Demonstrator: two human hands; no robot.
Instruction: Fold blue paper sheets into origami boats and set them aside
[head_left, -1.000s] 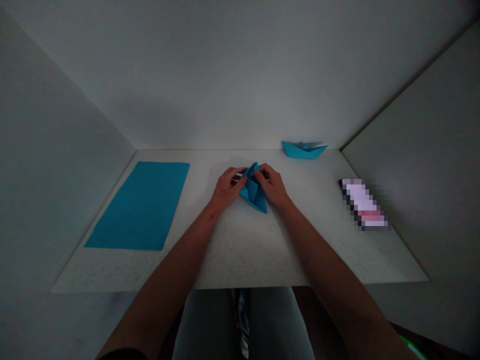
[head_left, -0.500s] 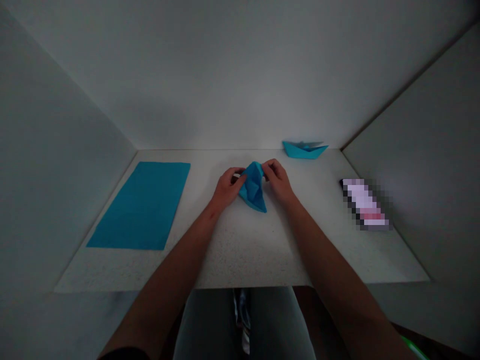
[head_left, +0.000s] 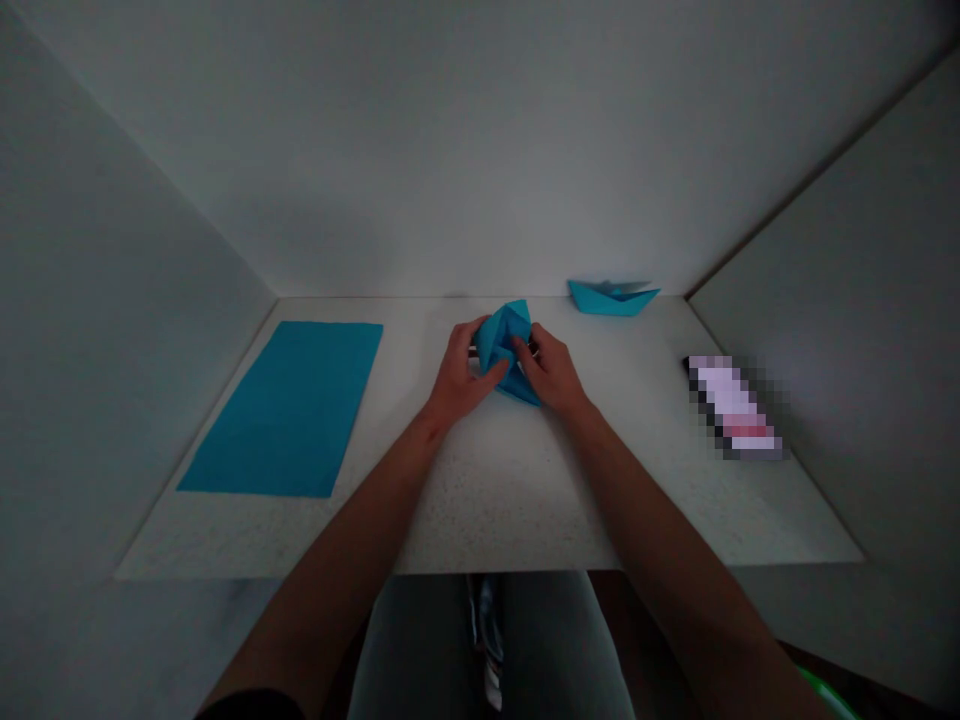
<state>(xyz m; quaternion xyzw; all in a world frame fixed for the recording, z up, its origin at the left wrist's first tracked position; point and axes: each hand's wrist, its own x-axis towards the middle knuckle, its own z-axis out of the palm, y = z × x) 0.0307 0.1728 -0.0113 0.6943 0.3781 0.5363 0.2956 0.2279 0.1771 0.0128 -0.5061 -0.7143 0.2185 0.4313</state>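
Note:
A blue folded paper boat (head_left: 504,328), its inner folds facing me, is held between both hands above the middle of the table. My left hand (head_left: 461,378) grips its left side, the thumb pressed on the lower inner fold and the fingers behind. On the other side my right hand (head_left: 553,370) is closed on the paper, with its thumb reaching inside the folds. Parts of the fingers behind the paper are hidden.
Flat on the left of the white speckled table (head_left: 510,500) lies a blue paper sheet (head_left: 289,410). A finished-looking blue paper boat (head_left: 611,300) stands at the back right, against the wall. Nearer on the right is a phone (head_left: 735,408) with a blurred screen.
The folded paper has been raised slightly and turned, so its inside opens more toward me. My right hand has shifted from its top edge down to its right side, thumb inside.

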